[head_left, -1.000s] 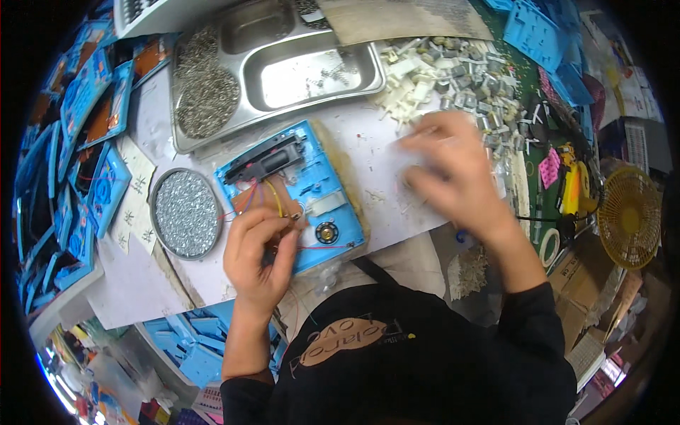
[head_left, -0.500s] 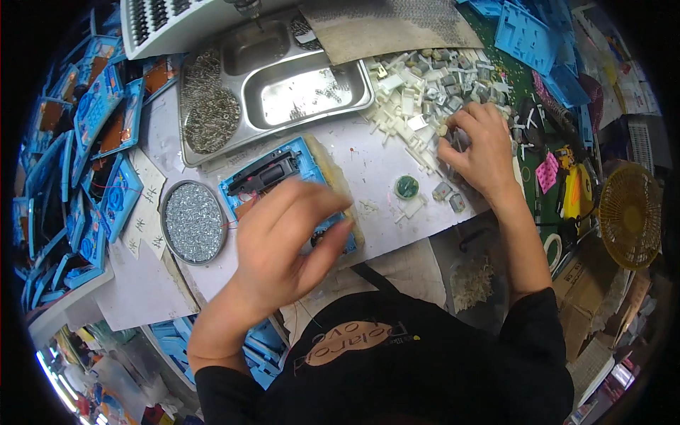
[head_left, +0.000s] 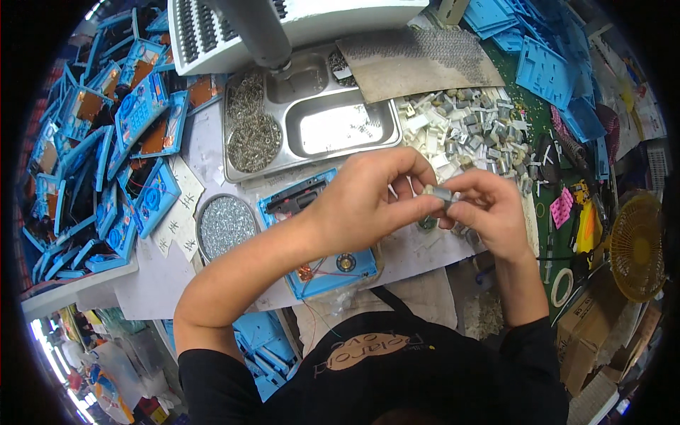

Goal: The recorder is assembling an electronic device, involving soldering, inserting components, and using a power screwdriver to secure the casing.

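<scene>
In front of me, above the worktable, both hands meet at a small grey cylindrical motor [head_left: 440, 193] with a pale end. My left hand [head_left: 375, 195] pinches it between thumb and fingers from the left. My right hand [head_left: 489, 209] grips its other side, fingers curled. Under my left forearm lies an open blue plastic casing [head_left: 361, 265] with a black part, thin wires and a round metal piece inside; my arm hides some of it. Just beyond my right hand spreads a heap of grey motors and white plastic pieces [head_left: 474, 127].
A steel compartment tray [head_left: 326, 134] holds springs and small metal parts at the back. A round dish of screws [head_left: 225, 230] sits left of the casing. Blue casings [head_left: 145, 113] are piled at far left. A screwdriver-like tool [head_left: 258, 32] hangs overhead. A yellow fan [head_left: 637, 248] stands right.
My right hand has come away from the heap, toward the middle. My left hand has moved right, off the casing, and now both hold the motor. The view has shifted too.
</scene>
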Demonstrator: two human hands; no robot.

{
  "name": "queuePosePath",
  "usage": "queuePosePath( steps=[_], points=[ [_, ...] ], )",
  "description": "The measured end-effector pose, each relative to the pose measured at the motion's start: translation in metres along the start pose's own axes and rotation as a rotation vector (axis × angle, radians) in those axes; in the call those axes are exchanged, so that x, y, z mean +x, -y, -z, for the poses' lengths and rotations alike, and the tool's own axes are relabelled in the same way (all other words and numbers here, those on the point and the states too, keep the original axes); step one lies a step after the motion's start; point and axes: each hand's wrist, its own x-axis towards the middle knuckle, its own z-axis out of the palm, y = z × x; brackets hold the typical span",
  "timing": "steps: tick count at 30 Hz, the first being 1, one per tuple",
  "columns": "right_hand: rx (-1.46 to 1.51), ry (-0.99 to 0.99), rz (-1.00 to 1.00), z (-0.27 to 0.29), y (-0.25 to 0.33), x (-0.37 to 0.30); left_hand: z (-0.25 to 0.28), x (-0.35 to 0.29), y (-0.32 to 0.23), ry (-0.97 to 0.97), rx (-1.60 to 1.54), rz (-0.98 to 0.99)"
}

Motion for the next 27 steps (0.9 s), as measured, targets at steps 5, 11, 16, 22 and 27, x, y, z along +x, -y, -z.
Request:
queuePosePath(
  steps=[5, 11, 16, 22, 27],
  points=[
    [-0.024, -0.286, 0.273, 0.001, -0.019, -0.016, -0.013, 0.024, -0.006, 0.095, -0.353, 0.28],
    [0.553, -0.163, 0.22, 0.024, -0.028, -0.01, 0.036, 0.118, 0.038, -0.07, 0.419, 0.107],
    [0.664, -0.159, 0.144, 0.033, -0.034, -0.009, 0.076, 0.161, 0.063, -0.456, 0.986, 0.175],
    [0.58, -0.174, 0.143, 0.044, -0.039, -0.015, 0.076, 0.181, 0.075, -0.526, 1.119, 0.197],
    [0.178, -0.231, 0.102, 0.033, -0.028, -0.015, 0.067, 0.174, 0.075, -0.566, 1.327, -0.171]
  ],
)
